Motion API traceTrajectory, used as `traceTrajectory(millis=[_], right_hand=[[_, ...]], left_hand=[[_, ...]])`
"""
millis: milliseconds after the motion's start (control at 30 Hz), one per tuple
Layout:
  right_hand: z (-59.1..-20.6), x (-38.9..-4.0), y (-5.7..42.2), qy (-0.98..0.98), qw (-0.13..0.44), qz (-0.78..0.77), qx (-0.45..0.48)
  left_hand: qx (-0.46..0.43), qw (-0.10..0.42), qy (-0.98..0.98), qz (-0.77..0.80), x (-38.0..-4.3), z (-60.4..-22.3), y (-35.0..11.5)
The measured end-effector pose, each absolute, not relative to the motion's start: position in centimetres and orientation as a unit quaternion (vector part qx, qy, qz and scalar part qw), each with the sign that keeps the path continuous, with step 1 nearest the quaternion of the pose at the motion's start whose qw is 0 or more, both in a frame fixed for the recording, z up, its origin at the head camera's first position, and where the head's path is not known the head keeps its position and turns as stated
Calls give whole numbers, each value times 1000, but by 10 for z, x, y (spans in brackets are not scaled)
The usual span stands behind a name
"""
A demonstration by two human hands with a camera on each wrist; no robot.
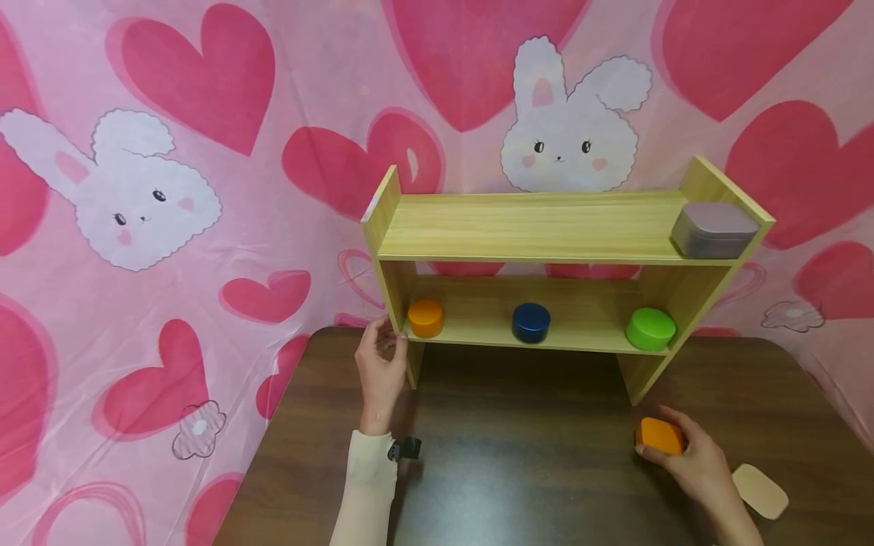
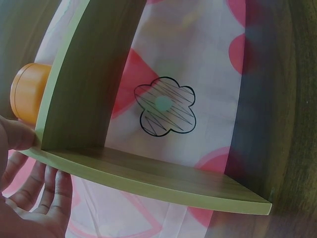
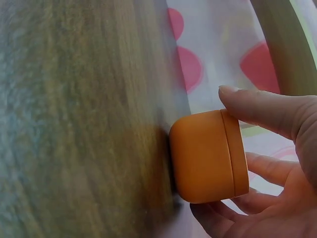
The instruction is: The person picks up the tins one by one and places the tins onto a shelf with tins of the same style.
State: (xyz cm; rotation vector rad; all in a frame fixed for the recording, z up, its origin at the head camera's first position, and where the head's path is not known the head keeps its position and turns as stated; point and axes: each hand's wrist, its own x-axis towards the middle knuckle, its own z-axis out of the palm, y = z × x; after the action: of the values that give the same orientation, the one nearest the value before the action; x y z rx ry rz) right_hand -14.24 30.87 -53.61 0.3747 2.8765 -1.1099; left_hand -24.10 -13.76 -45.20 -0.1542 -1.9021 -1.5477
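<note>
At the left end of a two-tier wooden shelf [image 1: 546, 227], my left hand [image 1: 380, 360] grips the front edge of the side panel [image 2: 163, 186]. The thumb lies near a round orange tin [image 1: 426, 318] on the lower board, and the other fingers are on the panel's outer side. My right hand [image 1: 696, 455] holds a square orange tin [image 1: 659, 437] with rounded corners and a lid, low at the tabletop in front of the shelf's right end. In the right wrist view the thumb and fingers span this tin [image 3: 208, 158]; whether it touches the table I cannot tell.
A round dark blue tin [image 1: 531, 323] and a round green tin [image 1: 651, 328] stand on the lower board. On the top board's right end sits a grey-mauve box [image 1: 715, 230]. A beige rounded piece [image 1: 760, 491] lies on the brown table [image 1: 519, 455] beside my right wrist.
</note>
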Motion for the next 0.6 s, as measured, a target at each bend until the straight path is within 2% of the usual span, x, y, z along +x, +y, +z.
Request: traceTrajectory(millis=[467,600], right_hand=[[-541,-140,311,929,5,-350,121],[-541,-141,312,929,20,-352,113]], left_hand=[[-55,333,-730,-594,-241,-451,-137],[-55,333,-730,-594,-241,-452,-138]])
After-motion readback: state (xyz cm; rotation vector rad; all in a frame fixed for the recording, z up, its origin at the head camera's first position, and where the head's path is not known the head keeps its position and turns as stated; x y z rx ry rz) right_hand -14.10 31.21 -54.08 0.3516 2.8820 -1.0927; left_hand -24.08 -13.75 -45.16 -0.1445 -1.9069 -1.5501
